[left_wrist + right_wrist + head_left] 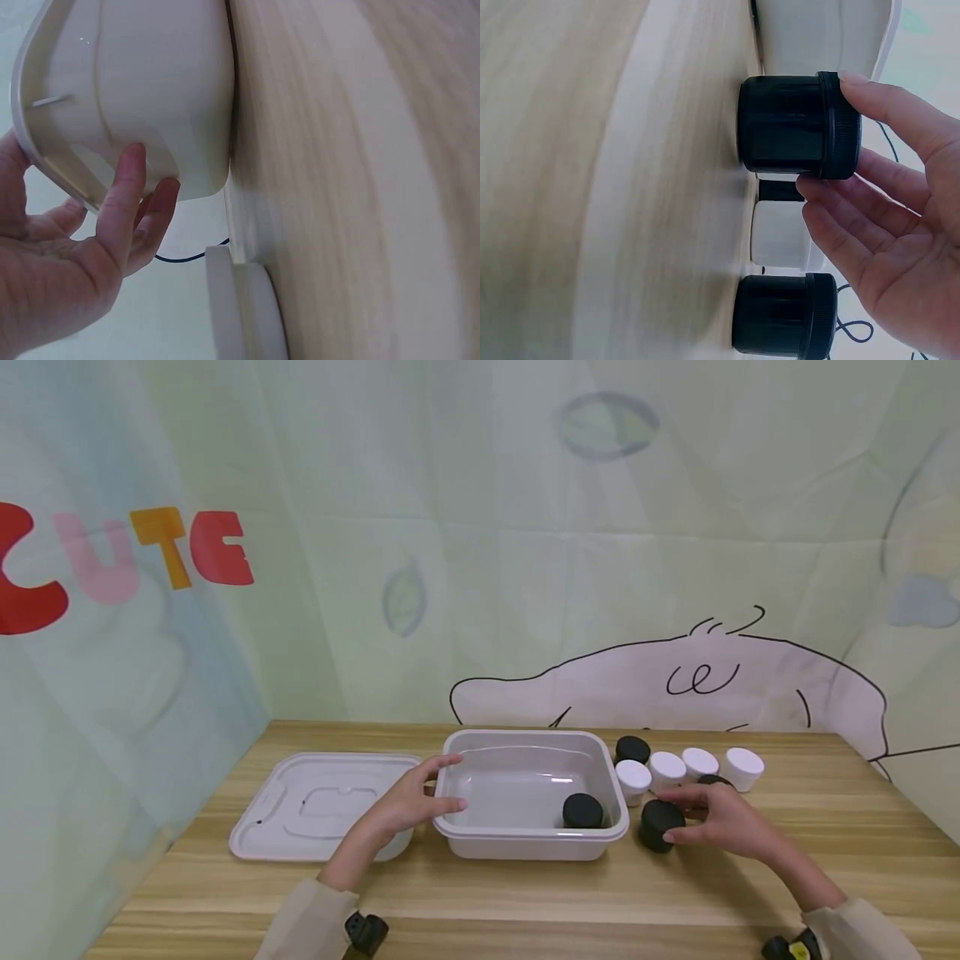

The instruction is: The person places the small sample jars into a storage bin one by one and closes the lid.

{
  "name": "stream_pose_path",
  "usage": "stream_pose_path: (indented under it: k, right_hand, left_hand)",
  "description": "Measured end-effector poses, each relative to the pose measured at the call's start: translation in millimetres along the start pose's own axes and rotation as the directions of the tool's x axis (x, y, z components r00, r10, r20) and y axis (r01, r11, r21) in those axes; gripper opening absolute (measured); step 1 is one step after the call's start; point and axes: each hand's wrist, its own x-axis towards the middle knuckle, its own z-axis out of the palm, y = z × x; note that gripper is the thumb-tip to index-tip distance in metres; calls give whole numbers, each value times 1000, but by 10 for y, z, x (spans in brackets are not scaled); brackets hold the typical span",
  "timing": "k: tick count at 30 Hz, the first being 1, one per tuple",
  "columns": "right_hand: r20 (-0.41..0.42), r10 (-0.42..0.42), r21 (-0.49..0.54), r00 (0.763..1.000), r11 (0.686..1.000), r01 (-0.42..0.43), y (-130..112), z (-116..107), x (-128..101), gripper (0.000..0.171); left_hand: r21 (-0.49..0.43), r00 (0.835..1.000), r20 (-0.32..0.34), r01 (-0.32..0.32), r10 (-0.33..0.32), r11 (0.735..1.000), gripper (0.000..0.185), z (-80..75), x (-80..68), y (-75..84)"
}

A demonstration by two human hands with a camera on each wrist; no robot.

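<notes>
The black jar stands on the counter, just beside the white tub, at its 3 o'clock. The right hand pinches the jar by its lid, fingers and thumb curled round it. The left hand rests on the tub's 9 o'clock rim, fingers straight. Squeeze the lid well so the jar stays upright. Keep the tub held flat. Another black jar already sits inside the tub.
</notes>
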Motion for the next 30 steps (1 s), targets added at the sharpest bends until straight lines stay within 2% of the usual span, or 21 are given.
stream_pose_path:
  k: [6, 12, 19, 25, 30]
  right_hand:
    - [-35, -7, 25, 999, 1000, 8, -42, -67, -6, 48]
    - [-100, -50, 37, 994, 998, 54, -131, -153, 5, 45]
    - [-117, 2, 27, 993, 1000, 1, -238, -265, 48, 44]
    - [-95, 76, 88, 993, 994, -67, -341, -338, 102, 49]
    - [-116, 38, 68, 992, 997, -30, -439, -330, 183, 45]
  left_hand:
    - [3, 1000, -1, -2, 2, 1000, 62, 4, -3, 10]
    - [-16, 999, 28, -27, 28, 1000, 64, -14, -24, 7]
    - [-22, 1000, 17, -4, 5, 1000, 63, -2, -20, 16]
    - [-14, 1000, 4, 6, -6, 1000, 62, 3, -12, 13]
    - [-16, 1000, 2, 10, -10, 1000, 62, 1, -18, 19]
